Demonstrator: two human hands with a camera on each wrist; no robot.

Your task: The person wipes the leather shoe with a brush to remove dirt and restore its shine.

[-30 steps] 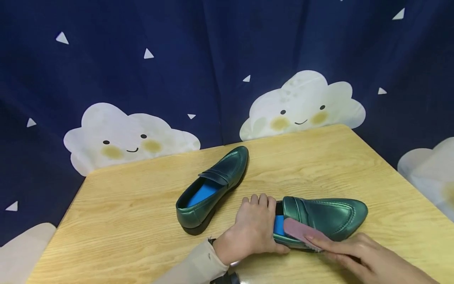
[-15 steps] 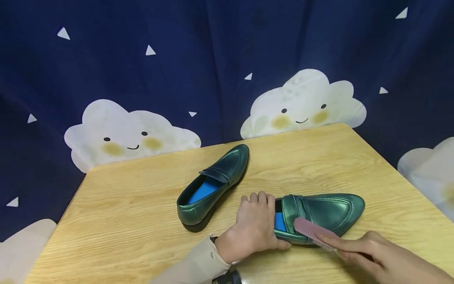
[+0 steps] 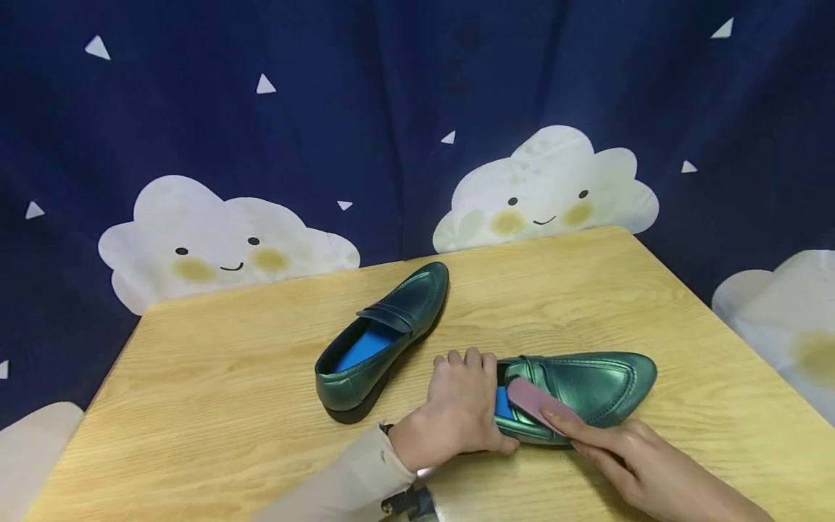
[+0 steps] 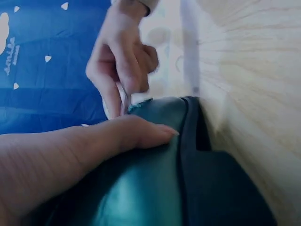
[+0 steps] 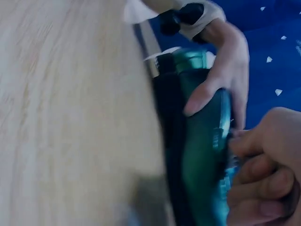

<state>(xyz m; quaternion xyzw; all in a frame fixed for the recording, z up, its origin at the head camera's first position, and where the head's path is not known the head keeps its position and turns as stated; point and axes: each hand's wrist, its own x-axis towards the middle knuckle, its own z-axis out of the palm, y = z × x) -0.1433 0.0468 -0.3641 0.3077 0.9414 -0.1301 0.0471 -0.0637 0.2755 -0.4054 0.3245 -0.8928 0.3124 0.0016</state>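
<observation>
A metallic green loafer (image 3: 587,384) with a blue insole lies on its sole at the front of the table, toe to the right. My left hand (image 3: 462,406) grips its heel end, the thumb low on the near side and the fingers over the far side. My right hand (image 3: 642,460) holds a pink-backed shoe brush (image 3: 538,402) at the strap and near opening edge; its bristles are hidden. In the left wrist view, my left thumb presses the side of the loafer (image 4: 141,193). The right wrist view shows curled fingers of my right hand (image 5: 270,165) beside the shoe.
A matching green loafer (image 3: 385,333) stands to the left and farther back, toe pointing away. Both shoes are on a light wooden table (image 3: 228,377). Behind it hangs a navy curtain (image 3: 313,130) printed with clouds and triangles.
The brush has moved rightward along the near side of the loafer, then back left and slightly up toward the strap. My left hand keeps its grip on the heel.
</observation>
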